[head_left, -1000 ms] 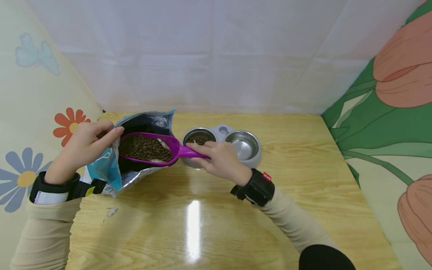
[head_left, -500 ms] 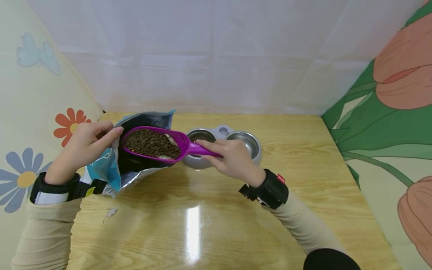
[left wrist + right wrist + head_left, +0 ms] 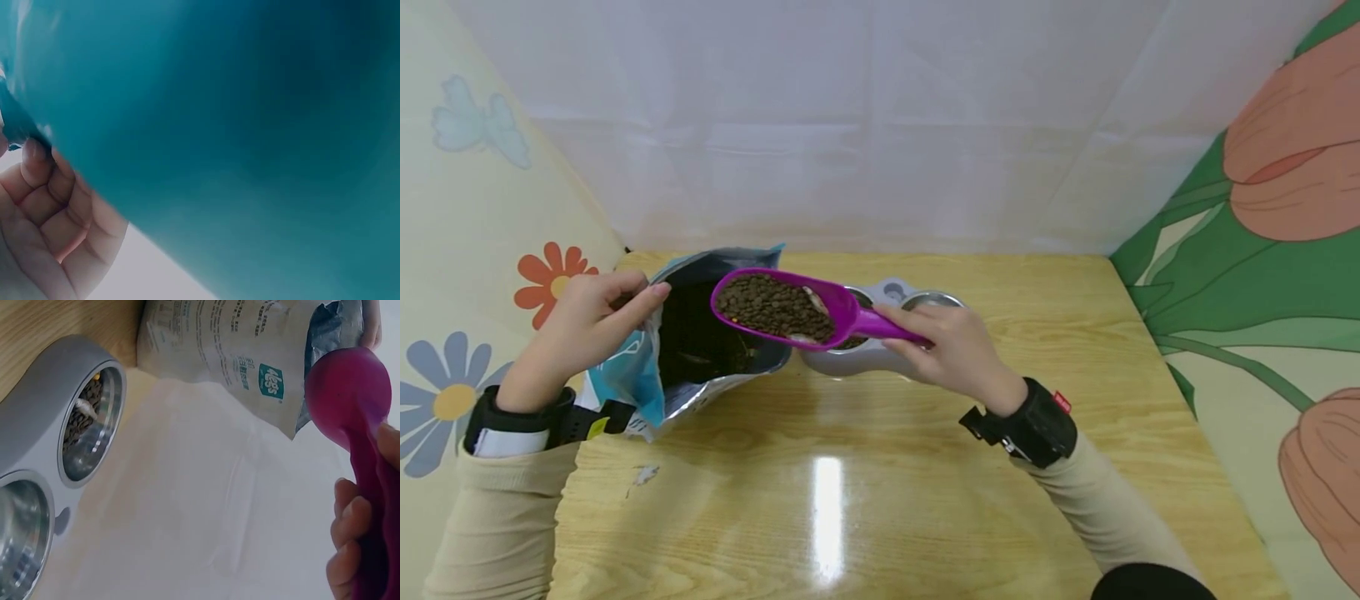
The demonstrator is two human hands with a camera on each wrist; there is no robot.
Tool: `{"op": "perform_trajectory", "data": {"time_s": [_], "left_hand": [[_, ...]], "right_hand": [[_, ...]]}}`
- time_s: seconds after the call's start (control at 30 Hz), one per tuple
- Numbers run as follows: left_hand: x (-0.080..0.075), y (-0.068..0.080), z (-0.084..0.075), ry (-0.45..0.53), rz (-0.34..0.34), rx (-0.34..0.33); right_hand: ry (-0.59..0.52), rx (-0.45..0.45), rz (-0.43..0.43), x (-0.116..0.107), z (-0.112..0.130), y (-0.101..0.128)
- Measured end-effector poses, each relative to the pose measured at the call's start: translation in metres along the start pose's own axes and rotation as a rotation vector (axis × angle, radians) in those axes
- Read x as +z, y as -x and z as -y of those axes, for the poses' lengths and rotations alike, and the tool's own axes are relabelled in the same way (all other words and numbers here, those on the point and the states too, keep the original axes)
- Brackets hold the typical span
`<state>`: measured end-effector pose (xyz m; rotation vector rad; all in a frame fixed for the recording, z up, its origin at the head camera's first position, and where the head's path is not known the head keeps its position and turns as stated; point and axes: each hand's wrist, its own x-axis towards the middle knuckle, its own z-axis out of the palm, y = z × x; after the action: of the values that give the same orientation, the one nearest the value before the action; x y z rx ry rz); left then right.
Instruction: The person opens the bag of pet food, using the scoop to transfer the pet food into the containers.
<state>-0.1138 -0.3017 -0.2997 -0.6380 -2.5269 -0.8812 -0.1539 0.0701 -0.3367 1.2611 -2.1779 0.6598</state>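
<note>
My left hand [image 3: 591, 329] pinches the rim of a blue and silver pet food bag [image 3: 632, 375], which gapes open on the left of the table. In the left wrist view its curled fingers [image 3: 62, 206] meet the bag's edge. With my right hand [image 3: 951, 346] I grip the handle of a purple scoop [image 3: 842, 312] heaped with brown kibble [image 3: 771, 304]. The scoop is above the bag's right edge and partly over the left bowl. That steel bowl [image 3: 78, 465] contains some kibble and a pale piece, as the right wrist view shows.
A grey double-bowl feeder [image 3: 880, 360] stands right of the bag; its right steel bowl [image 3: 22, 531] is partly hidden by my hand in the head view. The wooden table [image 3: 737, 500] meets a white sheet [image 3: 865, 125] behind and patterned panels at both sides.
The loaded scoop has come up out of the bag and moved right toward the feeder, along with my right hand. My left hand stays on the bag's rim.
</note>
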Motion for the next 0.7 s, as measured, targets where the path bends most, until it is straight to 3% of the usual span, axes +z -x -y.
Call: {"op": "perform_trajectory", "data": {"time_s": [0.2,0.7], "left_hand": [[-0.011,0.011,0.003,-0.016,-0.022,-0.023],[-0.011,0.016,0.006,-0.014,-0.008,-0.049]], "right_hand": [[-0.010,0.018,0.004,0.001,0.000,0.000],[0.030,0.140,-0.029,-0.015,-0.018,0.040]]}}
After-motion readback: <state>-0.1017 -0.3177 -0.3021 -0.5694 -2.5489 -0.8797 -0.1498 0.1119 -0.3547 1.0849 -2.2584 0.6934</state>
